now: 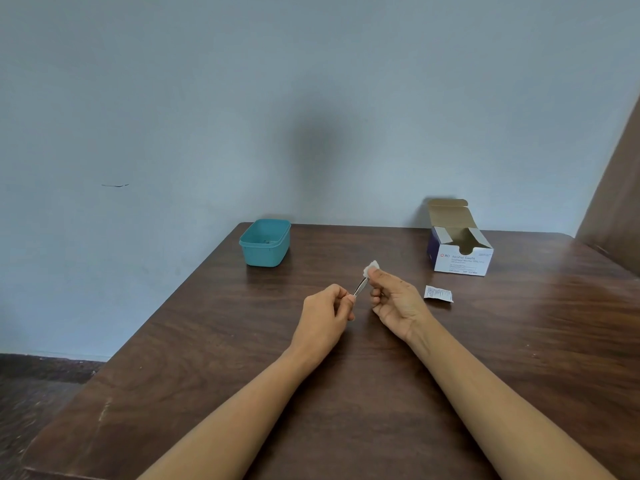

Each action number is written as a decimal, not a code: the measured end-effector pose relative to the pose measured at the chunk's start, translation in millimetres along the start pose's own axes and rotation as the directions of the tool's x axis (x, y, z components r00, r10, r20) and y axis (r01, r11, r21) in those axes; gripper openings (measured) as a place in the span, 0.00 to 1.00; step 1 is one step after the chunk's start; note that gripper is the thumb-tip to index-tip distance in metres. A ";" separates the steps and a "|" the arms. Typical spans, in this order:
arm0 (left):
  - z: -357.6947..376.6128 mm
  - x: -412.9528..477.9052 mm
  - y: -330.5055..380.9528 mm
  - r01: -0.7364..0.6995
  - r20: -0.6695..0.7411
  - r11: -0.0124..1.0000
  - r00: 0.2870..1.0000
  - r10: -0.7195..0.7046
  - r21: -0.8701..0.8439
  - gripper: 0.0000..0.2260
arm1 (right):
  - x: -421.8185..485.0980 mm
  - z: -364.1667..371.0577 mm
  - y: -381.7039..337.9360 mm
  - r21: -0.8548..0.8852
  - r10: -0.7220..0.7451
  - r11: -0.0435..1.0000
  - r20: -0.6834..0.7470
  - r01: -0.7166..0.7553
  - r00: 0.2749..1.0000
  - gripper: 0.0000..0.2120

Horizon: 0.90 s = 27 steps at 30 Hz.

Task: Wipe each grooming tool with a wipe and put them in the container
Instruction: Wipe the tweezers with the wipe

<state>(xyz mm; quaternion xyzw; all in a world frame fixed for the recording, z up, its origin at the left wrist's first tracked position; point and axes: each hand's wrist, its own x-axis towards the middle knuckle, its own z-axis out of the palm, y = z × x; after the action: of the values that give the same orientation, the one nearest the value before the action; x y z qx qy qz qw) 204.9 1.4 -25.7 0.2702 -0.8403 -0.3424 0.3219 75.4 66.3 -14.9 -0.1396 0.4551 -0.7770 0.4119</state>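
Wiping: the left hand (pixel 323 315) pinches a metal tool (pixel 360 287) and the right hand (pixel 394 303) pinches the wipe (pixel 370 268) on its tip. Next, probably carry it to the container (pixel 265 254) at the desk's (pixel 363 393) far-left corner.

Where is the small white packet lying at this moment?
In the head view, the packet lies flat on the table, just right of the right hand and on the person's side of the open swab box.

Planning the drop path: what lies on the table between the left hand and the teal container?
Nothing: the head view shows only bare table between the left hand and the teal container.
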 end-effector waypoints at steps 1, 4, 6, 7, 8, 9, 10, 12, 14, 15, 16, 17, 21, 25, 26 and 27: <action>0.7 -0.1 -0.1 -0.012 0.003 1.000 1.000 0.012 0.000 0.07 | -0.1 1.1 -0.5 -0.006 -0.002 1.000 -0.016 0.002 1.000 0.10; 2.7 -0.7 0.1 -0.043 0.005 0.999 0.999 0.043 0.000 0.09 | 0.8 2.5 -2.4 0.001 0.005 1.000 -0.049 -0.005 0.999 0.09; 3.6 -0.7 0.0 -0.063 0.005 0.998 0.998 0.063 0.004 0.08 | 1.8 1.7 -2.6 0.025 0.012 1.000 -0.062 -0.011 0.998 0.06; 4.0 -0.7 0.3 -0.071 0.010 0.997 0.997 0.071 0.009 0.08 | 2.5 1.1 -2.5 0.038 0.014 0.999 -0.067 -0.011 0.998 0.05; 4.3 -0.9 0.8 -0.079 0.016 0.997 0.997 0.078 0.013 0.08 | 3.1 0.4 -2.3 0.049 0.012 0.999 -0.068 -0.008 0.998 0.04; 4.7 -1.1 1.0 -0.085 0.021 0.996 0.996 0.084 0.018 0.08 | 3.6 0.0 -2.1 0.056 0.007 0.998 -0.069 -0.003 0.998 0.04; 5.1 -1.2 1.2 -0.088 0.027 0.996 0.996 0.088 0.020 0.08 | 4.2 -0.3 -1.9 0.061 0.001 0.998 -0.070 0.003 0.998 0.04; 5.7 -1.5 1.0 -0.088 0.036 0.996 0.996 0.087 0.031 0.09 | 5.2 -0.4 -1.4 0.070 -0.004 0.997 -0.069 0.009 0.998 0.05; 5.5 -1.8 0.6 -0.077 0.053 0.996 0.996 0.075 0.046 0.11 | 5.8 -0.8 -1.1 0.079 -0.001 0.997 -0.070 0.006 0.998 0.06; 5.1 -1.9 0.4 -0.070 0.060 0.996 0.996 0.067 0.048 0.12 | 6.0 -1.0 -1.1 0.082 0.002 0.997 -0.070 0.004 0.998 0.06; 4.5 -2.1 0.3 -0.065 0.063 0.997 0.996 0.062 0.049 0.13 | 5.7 -1.2 -1.1 0.082 0.005 0.997 -0.067 0.001 0.998 0.07; 4.3 -2.1 0.4 -0.062 0.063 0.997 0.996 0.059 0.050 0.13 | 5.3 -1.1 -1.2 0.079 0.007 0.997 -0.061 -0.002 0.998 0.06; 3.8 -2.3 0.3 -0.056 0.065 0.997 0.997 0.052 0.055 0.11 | 3.7 -1.1 -2.0 0.079 0.008 0.997 -0.058 -0.004 0.998 0.01; 3.0 -2.6 0.6 -0.061 0.073 0.997 0.996 0.057 0.048 0.11 | 4.4 -1.1 -1.3 0.074 0.008 0.997 -0.073 -0.002 0.997 0.02; 2.9 -2.6 0.7 -0.062 0.075 0.997 0.995 0.058 0.045 0.11 | 4.7 -1.0 -0.8 0.076 0.007 0.997 -0.077 -0.001 0.997 0.02; 3.1 -2.4 0.7 -0.063 0.076 0.997 0.995 0.059 0.047 0.11 | 5.2 -0.7 -0.2 0.078 0.006 0.997 -0.083 0.001 0.997 0.02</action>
<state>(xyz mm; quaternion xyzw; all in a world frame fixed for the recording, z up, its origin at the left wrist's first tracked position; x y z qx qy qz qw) 204.0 4.7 -27.8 0.2393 -0.8677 -0.3216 0.2940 71.7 62.8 -15.9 -0.0904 0.4412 -0.7988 0.3989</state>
